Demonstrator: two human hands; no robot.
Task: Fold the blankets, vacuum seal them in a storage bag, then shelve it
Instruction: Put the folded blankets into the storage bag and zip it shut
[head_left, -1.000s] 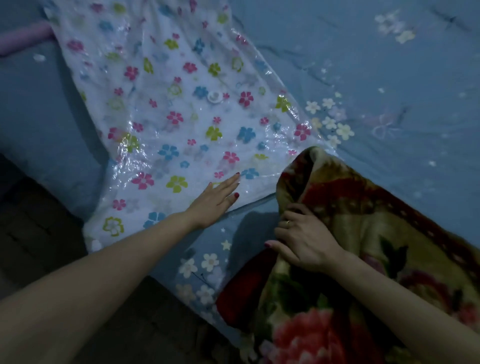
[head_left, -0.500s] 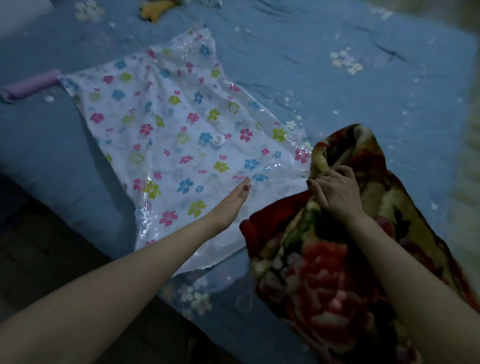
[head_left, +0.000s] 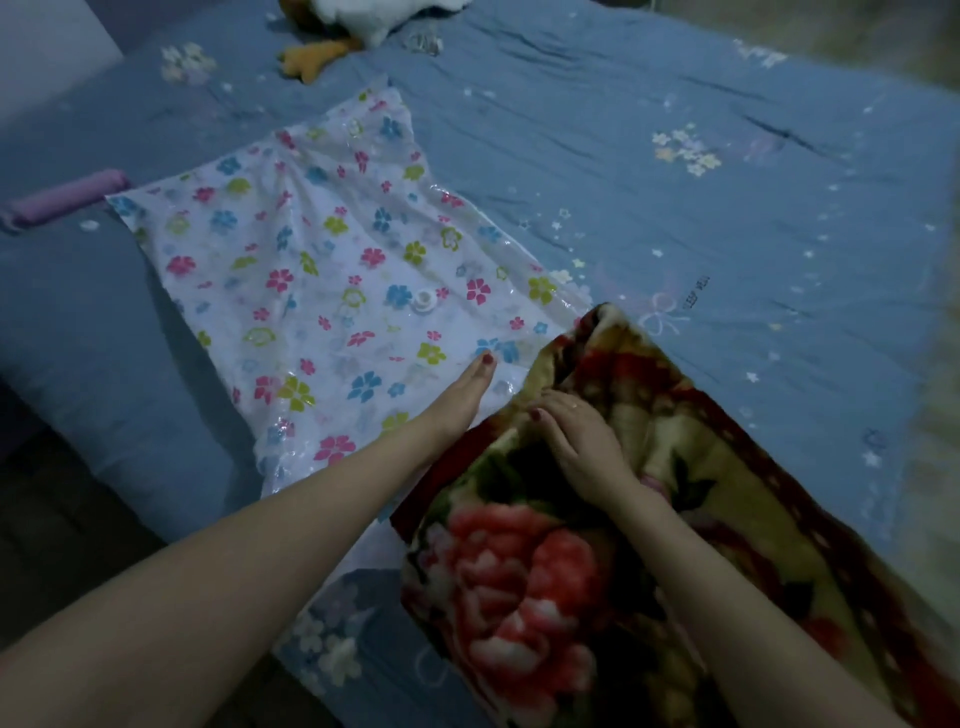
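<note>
Your left hand (head_left: 457, 397) — fingers straight and together, red-painted nail showing, laid edge-on against the near right corner of the flower-printed clear plastic storage bag (head_left: 332, 291); it holds nothing.

Your right hand (head_left: 582, 441) — fingers bent down into the plush brown and red blanket with a large pink rose pattern (head_left: 649, 519), pressing a fold near its far end; a ring shows on one finger. How far the fingertips close round the cloth cannot be told, since they sink into the pile.

Blanket — bundled lengthwise, running from the near right of the scene to its far tip, which touches the right edge of the storage bag, just right of your left hand.

Storage bag — lying flat and empty on the blue bedsheet with small pale flower prints (head_left: 727, 208), stretching from your hands toward the far left. A small round white valve (head_left: 425, 300) sits on its upper face, far of your left hand.

Lilac rolled cylinder (head_left: 62, 200) — on the sheet, just beside the bag's far left corner.

White and orange plush toy (head_left: 337, 31) — at the far edge of the bed, well apart from the bag.
</note>
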